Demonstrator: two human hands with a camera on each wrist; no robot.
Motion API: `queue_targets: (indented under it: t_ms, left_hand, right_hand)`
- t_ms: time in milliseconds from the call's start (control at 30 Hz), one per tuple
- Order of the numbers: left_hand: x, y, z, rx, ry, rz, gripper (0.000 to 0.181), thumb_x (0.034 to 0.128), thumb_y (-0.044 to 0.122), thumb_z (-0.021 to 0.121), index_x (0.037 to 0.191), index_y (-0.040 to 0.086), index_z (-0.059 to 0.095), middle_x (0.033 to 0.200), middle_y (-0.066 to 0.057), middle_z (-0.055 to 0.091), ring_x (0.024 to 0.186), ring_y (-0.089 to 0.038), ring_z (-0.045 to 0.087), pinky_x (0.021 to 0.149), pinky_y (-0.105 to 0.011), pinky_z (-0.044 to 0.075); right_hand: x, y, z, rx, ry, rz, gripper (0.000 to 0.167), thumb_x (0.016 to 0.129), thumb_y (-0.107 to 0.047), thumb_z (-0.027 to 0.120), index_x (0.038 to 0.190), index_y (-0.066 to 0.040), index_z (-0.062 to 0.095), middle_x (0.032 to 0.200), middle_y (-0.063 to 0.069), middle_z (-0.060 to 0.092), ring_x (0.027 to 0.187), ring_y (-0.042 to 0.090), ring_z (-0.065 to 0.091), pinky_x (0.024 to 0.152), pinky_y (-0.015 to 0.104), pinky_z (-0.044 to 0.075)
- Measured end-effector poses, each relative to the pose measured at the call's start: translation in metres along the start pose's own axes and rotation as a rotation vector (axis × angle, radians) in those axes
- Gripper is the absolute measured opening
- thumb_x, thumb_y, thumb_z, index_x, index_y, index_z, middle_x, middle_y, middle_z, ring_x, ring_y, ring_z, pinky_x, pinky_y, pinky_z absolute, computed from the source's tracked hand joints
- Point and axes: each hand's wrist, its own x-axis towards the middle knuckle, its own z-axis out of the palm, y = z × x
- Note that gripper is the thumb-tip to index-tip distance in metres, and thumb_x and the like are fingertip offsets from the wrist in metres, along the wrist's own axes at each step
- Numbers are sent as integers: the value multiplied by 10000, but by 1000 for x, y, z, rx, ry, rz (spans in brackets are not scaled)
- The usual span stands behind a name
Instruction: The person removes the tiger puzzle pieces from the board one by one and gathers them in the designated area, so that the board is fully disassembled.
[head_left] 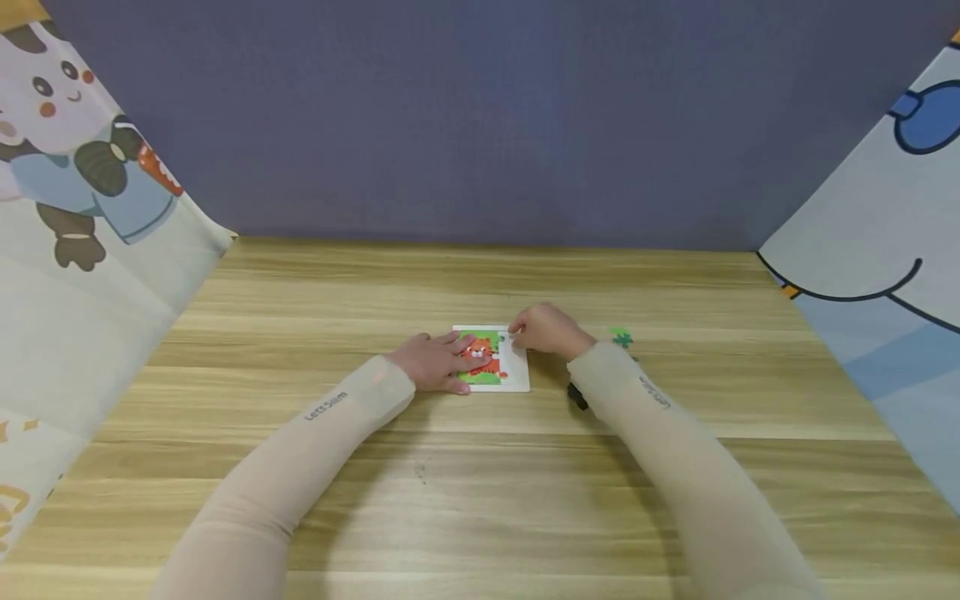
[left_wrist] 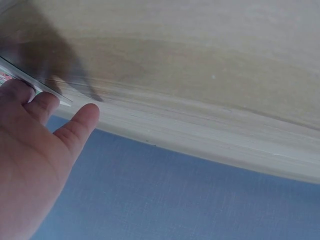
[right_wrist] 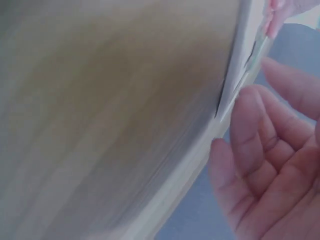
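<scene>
A white puzzle board (head_left: 515, 379) lies on the table, its left part filled with an orange tiger picture (head_left: 487, 367) on green. Spread over that picture, the left hand (head_left: 435, 361) rests with its fingers apart; in the left wrist view the same hand (left_wrist: 37, 145) lies along the board's edge. At the board's upper right corner the right hand (head_left: 551, 331) touches the surface with bent fingertips. In the right wrist view this hand (right_wrist: 275, 155) has its fingers loosely bent beside the board (right_wrist: 232, 75); no piece can be made out between them, and the fingertip contact is partly hidden.
Green puzzle pieces (head_left: 622, 337) lie to the right of the right hand, partly hidden by the sleeve. A small black object (head_left: 577, 397) sits under the right wrist. A blue-grey panel (head_left: 480, 125) stands behind the wooden table (head_left: 480, 500), with printed cloths at both sides.
</scene>
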Motion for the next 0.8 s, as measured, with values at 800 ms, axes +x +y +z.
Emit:
queue_targets:
  t_ms: [800]
  left_hand:
    - [0,1,-2,-18,2,-3,644,949,549,444,1521,318,259,1595,-100,95,1455,-260,110,1094,-553,248]
  right_hand:
    - [12,-8,7,256,-20,120,184,834,-87,701,977,26,726,718,31,640,555,78,511,529,206,443]
